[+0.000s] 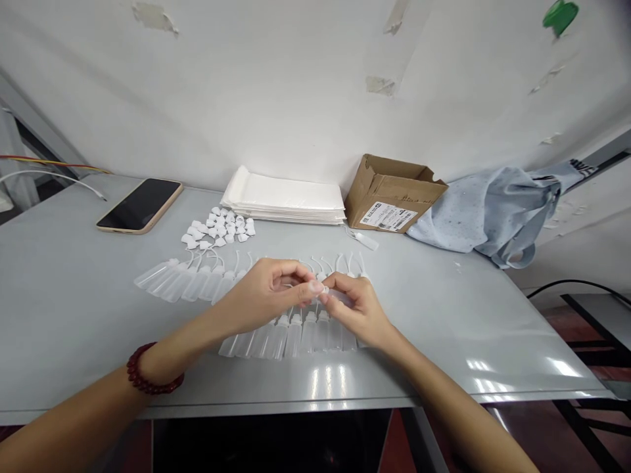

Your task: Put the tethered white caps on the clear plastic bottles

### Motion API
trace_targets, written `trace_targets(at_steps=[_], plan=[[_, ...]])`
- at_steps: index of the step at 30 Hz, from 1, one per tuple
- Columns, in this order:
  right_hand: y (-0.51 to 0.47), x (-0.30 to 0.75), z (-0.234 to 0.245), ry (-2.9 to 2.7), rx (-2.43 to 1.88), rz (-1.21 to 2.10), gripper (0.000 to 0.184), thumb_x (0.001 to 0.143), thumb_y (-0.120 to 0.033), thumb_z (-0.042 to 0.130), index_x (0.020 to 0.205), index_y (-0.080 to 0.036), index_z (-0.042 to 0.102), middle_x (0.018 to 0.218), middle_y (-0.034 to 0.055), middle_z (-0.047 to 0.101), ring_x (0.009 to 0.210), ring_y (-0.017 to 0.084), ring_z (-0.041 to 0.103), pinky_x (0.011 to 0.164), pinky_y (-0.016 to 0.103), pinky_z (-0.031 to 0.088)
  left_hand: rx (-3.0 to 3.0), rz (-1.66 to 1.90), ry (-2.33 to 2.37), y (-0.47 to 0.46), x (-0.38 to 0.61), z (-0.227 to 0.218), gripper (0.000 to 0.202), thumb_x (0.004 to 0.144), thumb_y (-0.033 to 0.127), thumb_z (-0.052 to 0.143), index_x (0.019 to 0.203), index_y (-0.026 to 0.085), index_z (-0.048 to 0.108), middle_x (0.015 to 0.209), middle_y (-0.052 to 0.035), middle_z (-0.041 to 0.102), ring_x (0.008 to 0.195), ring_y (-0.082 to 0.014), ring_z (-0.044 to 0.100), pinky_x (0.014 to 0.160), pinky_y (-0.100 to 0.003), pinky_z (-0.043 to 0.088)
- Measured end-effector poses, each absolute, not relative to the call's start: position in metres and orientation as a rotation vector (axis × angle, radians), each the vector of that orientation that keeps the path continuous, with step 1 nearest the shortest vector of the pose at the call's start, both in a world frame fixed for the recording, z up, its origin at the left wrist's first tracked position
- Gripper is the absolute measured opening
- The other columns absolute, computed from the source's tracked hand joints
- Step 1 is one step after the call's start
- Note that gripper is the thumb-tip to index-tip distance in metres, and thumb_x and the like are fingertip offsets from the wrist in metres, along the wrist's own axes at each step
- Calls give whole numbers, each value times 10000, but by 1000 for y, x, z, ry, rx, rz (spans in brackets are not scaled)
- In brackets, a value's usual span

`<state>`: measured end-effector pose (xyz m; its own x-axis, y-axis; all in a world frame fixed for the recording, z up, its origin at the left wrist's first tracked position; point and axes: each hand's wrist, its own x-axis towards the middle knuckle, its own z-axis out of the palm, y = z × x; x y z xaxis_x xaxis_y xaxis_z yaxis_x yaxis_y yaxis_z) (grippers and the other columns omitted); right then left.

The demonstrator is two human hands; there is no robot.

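Observation:
In front of me my left hand (276, 289) and my right hand (362, 309) meet fingertip to fingertip. My right thumb and fingers close around a small translucent squeeze bottle (339, 297), mostly covered by the hand. At its white neck, my left thumb and index finger pinch a small white piece that looks like a cap, largely hidden. Below and behind the hands lie two rows of similar plastic bottles (294, 338), many with thin white strap loops at their necks. A pile of loose white caps (221, 226) rests beyond the left row.
A phone (140, 205) lies at the back left. Against the wall are a stack of white padded envelopes (290, 197), an open cardboard box (394, 194) and light blue cloth (483, 207). A single bottle (366, 241) lies before the box.

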<state>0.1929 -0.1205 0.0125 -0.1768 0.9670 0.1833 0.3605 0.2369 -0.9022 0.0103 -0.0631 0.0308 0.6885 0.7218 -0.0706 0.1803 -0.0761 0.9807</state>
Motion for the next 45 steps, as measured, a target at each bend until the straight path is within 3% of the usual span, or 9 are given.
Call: trace_targets(at_steps=[5, 10, 15, 18, 26, 29, 35, 39, 45], plan=[[-124, 191, 12, -1827, -1189, 733, 126, 831, -242, 528, 758, -156, 585, 611, -5, 607, 492, 83, 487, 470, 199, 365, 1597, 382, 700, -60, 10, 32, 157, 843, 288, 617, 755, 170, 670, 648, 13, 652, 608, -107, 606, 584, -206, 478], [-123, 191, 13, -1812, -1269, 722, 87, 769, -228, 577, 715, -159, 571, 511, -55, 492, 432, 61, 377, 419, 186, 301, 1617, 412, 720, -63, 9, 32, 172, 836, 352, 635, 840, 188, 684, 642, 13, 657, 616, -121, 611, 573, -215, 477], [-120, 194, 17, -1822, -1361, 887, 75, 741, -214, 591, 707, -151, 613, 544, -51, 486, 485, 66, 383, 468, 192, 315, 1872, 561, 677, -64, 8, 28, 146, 862, 325, 613, 885, 198, 681, 795, 6, 683, 694, -117, 616, 615, -218, 480], [-119, 197, 20, -1816, -1403, 1037, 75, 747, -222, 608, 740, -150, 628, 609, -39, 508, 551, 79, 419, 516, 200, 337, 2123, 691, 576, -65, 8, 23, 114, 887, 256, 587, 892, 170, 663, 807, 2, 673, 704, -106, 604, 661, -223, 473], [-118, 204, 28, -1697, -1387, 1356, 145, 778, -297, 635, 833, -163, 641, 618, -47, 483, 522, 71, 374, 470, 195, 292, 2324, 886, 443, -70, 9, 19, 108, 896, 161, 564, 975, 122, 627, 831, -34, 644, 736, -114, 594, 676, -231, 478], [-120, 201, 27, -1721, -1391, 1176, 125, 776, -241, 602, 879, -174, 628, 627, -44, 520, 503, 73, 375, 475, 203, 308, 2231, 902, 491, -70, 10, 23, 107, 880, 183, 593, 965, 143, 643, 842, -24, 652, 744, -111, 601, 695, -225, 493], [-123, 198, 18, -1916, -1305, 656, 214, 760, -175, 564, 953, -209, 480, 499, -115, 411, 413, 67, 324, 459, 199, 291, 2076, 767, 583, -69, 11, 29, 128, 884, 260, 588, 937, 171, 663, 865, -21, 658, 761, -126, 619, 722, -242, 515], [-124, 201, 16, -1972, -1303, 552, 219, 763, -210, 580, 926, -226, 436, 506, -121, 356, 389, 64, 314, 420, 188, 265, 2049, 730, 618, -70, 10, 30, 136, 874, 283, 596, 920, 178, 669, 865, -19, 663, 751, -132, 619, 715, -253, 520], [-125, 201, 16, -2039, -1203, 465, 152, 813, -242, 528, 919, -221, 421, 583, -78, 465, 408, 70, 370, 421, 194, 303, 1937, 629, 706, -71, 8, 37, 183, 868, 349, 595, 874, 190, 686, 799, 3, 682, 722, -131, 629, 658, -231, 513]])
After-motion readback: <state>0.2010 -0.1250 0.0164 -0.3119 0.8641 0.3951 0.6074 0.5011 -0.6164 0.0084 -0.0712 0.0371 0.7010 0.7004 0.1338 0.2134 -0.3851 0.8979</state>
